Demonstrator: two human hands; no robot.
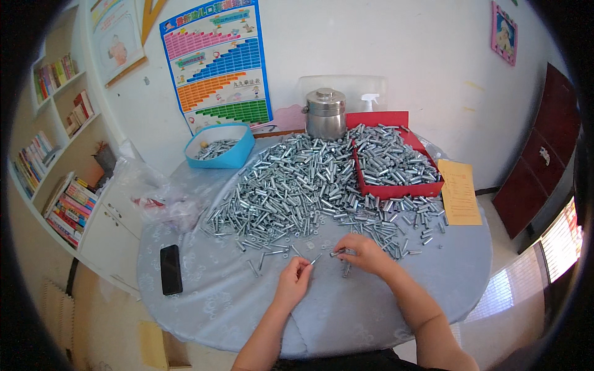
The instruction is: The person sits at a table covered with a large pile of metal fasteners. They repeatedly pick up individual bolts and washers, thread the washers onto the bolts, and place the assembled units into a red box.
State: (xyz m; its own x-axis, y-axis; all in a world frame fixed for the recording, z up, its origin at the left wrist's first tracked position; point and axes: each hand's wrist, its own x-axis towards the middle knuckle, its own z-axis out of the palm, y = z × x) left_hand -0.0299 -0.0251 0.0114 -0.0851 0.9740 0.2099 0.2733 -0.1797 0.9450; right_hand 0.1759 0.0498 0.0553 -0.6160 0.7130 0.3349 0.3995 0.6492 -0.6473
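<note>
My left hand is closed, thumb and fingers pinching a thin silver metal rod that points up and to the right. Just to its right, my right hand grips a short silver metal tube at the fingertips. The two pieces are close together but apart. Under the right hand, another metal tube rests on the cloth. Beyond both hands spreads a large heap of similar metal tubes, with several loose pieces and small rings along its near edge.
A red box full of metal tubes stands at the right of the heap, beside a yellow paper sheet. Behind are a steel canister and a blue tub. A black phone and plastic bags lie left.
</note>
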